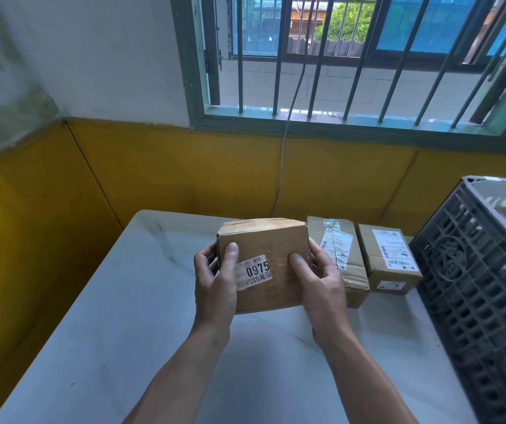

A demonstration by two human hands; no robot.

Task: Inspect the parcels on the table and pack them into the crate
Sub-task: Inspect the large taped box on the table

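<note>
While the left hand (215,289) grips the left end of the held parcel (273,240), thumb flat on its front face beside the 0975 label (253,272) and fingers curled round the side, the right hand (322,286) mirrors that grip at the other end. The box appears raised off the table (117,332), its long axis running left to right. Just beyond its right end a taped parcel (337,249) and a smaller parcel (389,258) rest on the table. Furthest right stands the crate (475,286), nearer the right hand, so packing likely means carrying the box rightward.
</note>
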